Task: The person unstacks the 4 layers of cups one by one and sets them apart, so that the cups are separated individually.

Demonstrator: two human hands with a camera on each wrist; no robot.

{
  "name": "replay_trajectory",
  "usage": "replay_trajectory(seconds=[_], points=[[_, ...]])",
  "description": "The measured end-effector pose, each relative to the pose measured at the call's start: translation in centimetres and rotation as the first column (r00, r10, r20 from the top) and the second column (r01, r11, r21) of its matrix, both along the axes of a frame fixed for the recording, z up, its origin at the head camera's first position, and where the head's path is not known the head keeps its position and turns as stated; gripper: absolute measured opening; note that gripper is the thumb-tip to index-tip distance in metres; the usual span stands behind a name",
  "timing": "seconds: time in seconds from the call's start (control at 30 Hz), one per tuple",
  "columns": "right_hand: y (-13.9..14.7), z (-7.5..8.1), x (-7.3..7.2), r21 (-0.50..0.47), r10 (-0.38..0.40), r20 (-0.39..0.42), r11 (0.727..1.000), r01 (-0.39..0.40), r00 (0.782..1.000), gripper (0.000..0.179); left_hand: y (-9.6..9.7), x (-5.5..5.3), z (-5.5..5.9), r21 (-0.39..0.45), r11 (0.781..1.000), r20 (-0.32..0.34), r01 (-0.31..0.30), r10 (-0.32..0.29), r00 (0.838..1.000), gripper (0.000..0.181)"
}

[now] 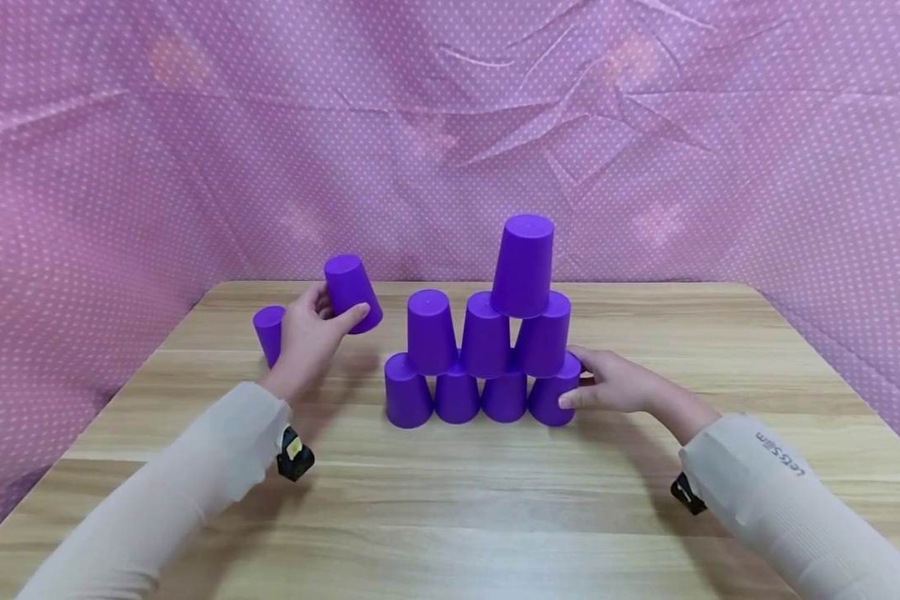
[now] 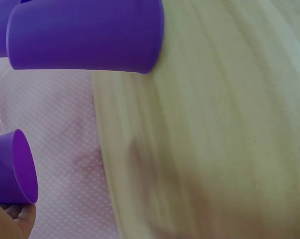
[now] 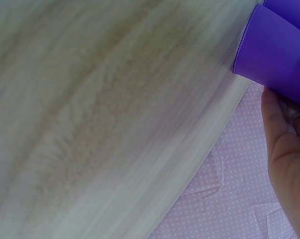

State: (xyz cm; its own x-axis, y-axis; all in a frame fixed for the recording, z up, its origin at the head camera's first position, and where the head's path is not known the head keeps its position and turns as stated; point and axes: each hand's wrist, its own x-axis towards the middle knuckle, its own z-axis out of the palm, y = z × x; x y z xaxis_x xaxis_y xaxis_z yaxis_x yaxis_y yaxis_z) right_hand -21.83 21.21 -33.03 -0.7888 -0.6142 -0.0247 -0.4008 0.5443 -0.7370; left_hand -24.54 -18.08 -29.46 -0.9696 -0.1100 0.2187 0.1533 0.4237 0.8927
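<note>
A pyramid of upturned purple cups stands mid-table, with several in the bottom row, three in the middle row and one top cup (image 1: 523, 267) above the right pair. Left of it, my left hand (image 1: 311, 333) holds another purple cup (image 1: 351, 292) off the table, mouth down and tilted; its open rim shows in the left wrist view. My right hand (image 1: 618, 382) grips the rightmost bottom cup (image 1: 553, 393), thumb in front and fingers partly hidden behind. In the right wrist view, the fingers (image 3: 275, 117) lie against that cup's side.
Another purple cup (image 1: 268, 332) stands at the left, partly hidden by my left hand. Wood-grain tabletop (image 1: 465, 517) extends in front of the pyramid. Pink dotted cloth (image 1: 390, 150) hangs behind the table and at both sides.
</note>
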Motion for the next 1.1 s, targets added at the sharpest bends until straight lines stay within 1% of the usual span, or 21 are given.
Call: replay_trajectory(seconds=[0.07,0.23,0.43,0.53,0.63,0.8,1.0,1.1], points=[[0.0,0.1,0.0,0.000,-0.001,0.004,1.000,0.001,1.000,0.054,-0.2,0.0,-0.5,0.012,1.000,0.018,-0.008,0.008,1.000,0.068],[-0.1,0.1,0.1,-0.001,-0.006,0.002,1.000,0.006,1.000,0.053,-0.9,-0.4,-1.5,0.014,0.999,0.055,-0.051,0.050,0.997,0.066],[0.0,0.0,-0.1,-0.009,-0.008,-0.003,1.000,0.008,1.000,0.054,-2.0,-0.6,-2.4,0.008,0.995,0.113,-0.100,0.099,0.989,0.065],[0.0,-0.1,-0.1,-0.013,-0.006,-0.002,1.000,0.005,1.000,0.054,-2.6,-0.6,-2.8,-0.003,0.992,0.126,-0.123,0.122,0.985,0.066],[0.0,-0.1,-0.1,-0.012,-0.005,0.002,1.000,0.005,1.000,0.054,-3.1,-0.7,-3.2,0.007,0.990,0.130,-0.141,0.139,0.982,0.065],[0.0,0.0,-0.1,-0.002,-0.010,0.011,1.000,0.010,1.000,0.054,-3.9,-0.8,-3.8,0.028,0.985,0.140,-0.169,0.163,0.977,0.067],[0.0,0.1,-0.1,0.003,-0.004,0.007,1.000,0.004,1.000,0.054,-5.0,-0.8,-4.2,0.024,0.978,0.166,-0.205,0.199,0.966,0.070],[0.0,0.1,-0.1,0.001,-0.002,0.008,1.000,0.002,1.000,0.054,-5.5,-0.7,-4.4,0.030,0.975,0.190,-0.219,0.209,0.959,0.072]])
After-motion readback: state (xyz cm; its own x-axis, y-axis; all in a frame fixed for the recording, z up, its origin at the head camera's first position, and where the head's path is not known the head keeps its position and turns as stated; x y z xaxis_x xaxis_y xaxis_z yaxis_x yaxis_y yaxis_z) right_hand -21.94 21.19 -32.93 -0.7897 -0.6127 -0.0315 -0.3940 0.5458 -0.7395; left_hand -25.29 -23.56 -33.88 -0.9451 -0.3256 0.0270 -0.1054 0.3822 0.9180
